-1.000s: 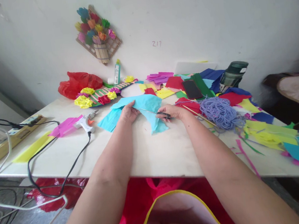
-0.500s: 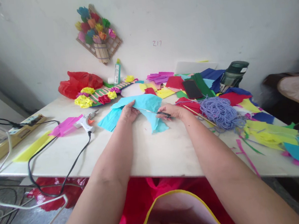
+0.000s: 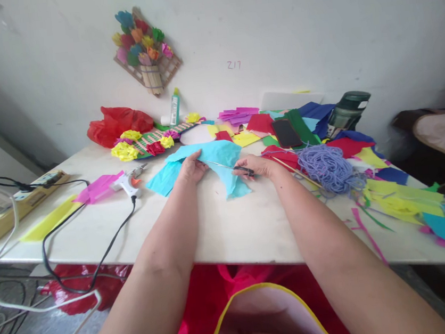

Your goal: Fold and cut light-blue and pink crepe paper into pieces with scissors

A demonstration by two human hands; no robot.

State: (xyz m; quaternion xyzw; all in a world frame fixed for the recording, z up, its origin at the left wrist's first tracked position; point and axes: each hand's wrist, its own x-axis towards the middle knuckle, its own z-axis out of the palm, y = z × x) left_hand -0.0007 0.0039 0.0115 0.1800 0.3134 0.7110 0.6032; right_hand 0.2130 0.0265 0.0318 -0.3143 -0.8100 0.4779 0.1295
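A light blue sheet of crepe paper (image 3: 215, 154) lies in the middle of the white table (image 3: 233, 230). My left hand (image 3: 191, 169) pinches its left part, fingers closed on the paper. My right hand (image 3: 257, 166) grips a pair of scissors (image 3: 228, 167) by the dark handles. The thin blades point left across the blue sheet toward my left hand.
A glue gun (image 3: 128, 183) with a black cord, pink paper (image 3: 96, 188) and a power strip (image 3: 18, 203) lie to the left. A purple yarn heap (image 3: 327, 168), a phone (image 3: 286, 133), a dark bottle (image 3: 347, 112) and many coloured scraps crowd the right. Paper flowers (image 3: 139, 143) and a glue bottle (image 3: 174, 108) sit at the back.
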